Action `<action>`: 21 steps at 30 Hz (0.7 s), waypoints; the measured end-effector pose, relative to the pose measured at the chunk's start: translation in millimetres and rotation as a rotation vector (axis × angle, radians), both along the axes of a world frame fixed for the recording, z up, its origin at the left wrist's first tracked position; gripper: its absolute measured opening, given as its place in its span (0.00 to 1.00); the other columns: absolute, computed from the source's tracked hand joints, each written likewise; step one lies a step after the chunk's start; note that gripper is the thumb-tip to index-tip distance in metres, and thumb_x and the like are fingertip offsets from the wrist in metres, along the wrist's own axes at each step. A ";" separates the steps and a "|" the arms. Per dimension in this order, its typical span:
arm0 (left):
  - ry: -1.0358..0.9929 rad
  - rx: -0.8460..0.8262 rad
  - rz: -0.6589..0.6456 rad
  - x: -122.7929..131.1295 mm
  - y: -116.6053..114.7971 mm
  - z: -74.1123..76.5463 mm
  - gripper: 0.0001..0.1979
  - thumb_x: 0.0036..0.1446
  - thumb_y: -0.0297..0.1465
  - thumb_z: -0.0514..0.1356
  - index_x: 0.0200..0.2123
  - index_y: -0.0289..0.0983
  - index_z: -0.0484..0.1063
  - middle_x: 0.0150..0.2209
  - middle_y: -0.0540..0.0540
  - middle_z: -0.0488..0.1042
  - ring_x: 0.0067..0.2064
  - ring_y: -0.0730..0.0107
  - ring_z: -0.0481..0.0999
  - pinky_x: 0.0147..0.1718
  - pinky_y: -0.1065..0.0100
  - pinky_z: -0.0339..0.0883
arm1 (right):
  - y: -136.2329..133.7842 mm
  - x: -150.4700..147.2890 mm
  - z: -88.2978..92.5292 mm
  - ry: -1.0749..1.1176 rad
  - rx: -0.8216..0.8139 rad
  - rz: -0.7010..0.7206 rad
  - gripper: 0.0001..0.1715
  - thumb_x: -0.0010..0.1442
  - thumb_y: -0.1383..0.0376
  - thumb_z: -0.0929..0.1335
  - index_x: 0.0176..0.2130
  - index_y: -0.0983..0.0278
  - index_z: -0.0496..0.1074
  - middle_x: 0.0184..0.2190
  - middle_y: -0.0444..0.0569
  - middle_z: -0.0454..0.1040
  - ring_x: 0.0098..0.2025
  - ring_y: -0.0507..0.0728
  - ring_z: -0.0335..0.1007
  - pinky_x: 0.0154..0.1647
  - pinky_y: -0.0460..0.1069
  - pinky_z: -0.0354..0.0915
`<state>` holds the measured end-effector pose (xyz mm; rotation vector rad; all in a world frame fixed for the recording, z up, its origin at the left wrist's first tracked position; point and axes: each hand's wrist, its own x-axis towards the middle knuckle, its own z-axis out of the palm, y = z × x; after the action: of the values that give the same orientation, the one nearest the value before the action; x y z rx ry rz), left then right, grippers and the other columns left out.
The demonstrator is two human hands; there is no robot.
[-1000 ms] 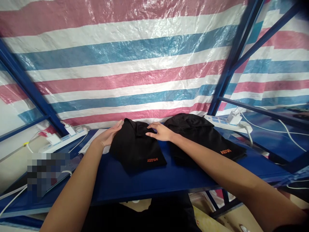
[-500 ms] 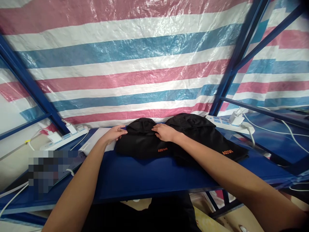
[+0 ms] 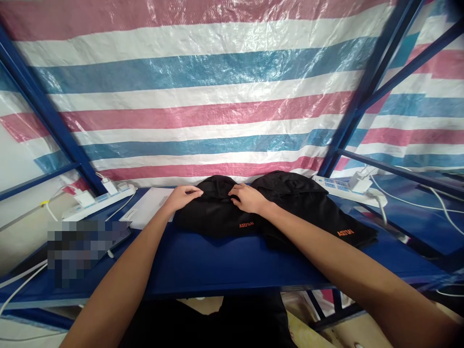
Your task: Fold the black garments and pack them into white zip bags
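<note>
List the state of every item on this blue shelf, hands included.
left black garment, folded, logo up, under both hands
left hand, fingers curled on that garment's top edge, grip unclear
right hand, palm down on that garment
right black garment, folded, flat, logo up
white paper, lying flat
left power strip, chargers plugged in
right power strip, charger plugged in

Blue shelf board [image 3: 224, 266], left black folded garment [image 3: 217, 217] touching right black garment [image 3: 308, 208], white sheet [image 3: 147, 215], left power strip [image 3: 97, 203], right power strip [image 3: 339, 186]
</note>
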<state>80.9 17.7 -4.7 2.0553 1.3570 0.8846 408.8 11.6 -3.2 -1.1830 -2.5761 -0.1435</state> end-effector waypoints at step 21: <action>0.685 0.023 0.104 34.8 -15.7 -16.6 0.47 0.72 0.62 0.41 0.81 0.38 0.50 0.81 0.29 0.43 0.81 0.34 0.44 0.74 0.35 0.44 | -2.4 -4.6 -2.1 -0.008 -0.053 -0.108 0.07 0.75 0.65 0.68 0.51 0.64 0.72 0.52 0.57 0.77 0.54 0.63 0.76 0.53 0.53 0.69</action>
<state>115.8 1.9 -21.3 2.4368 1.8055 0.2174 404.2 9.2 -5.3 -1.3437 -2.5386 -0.1044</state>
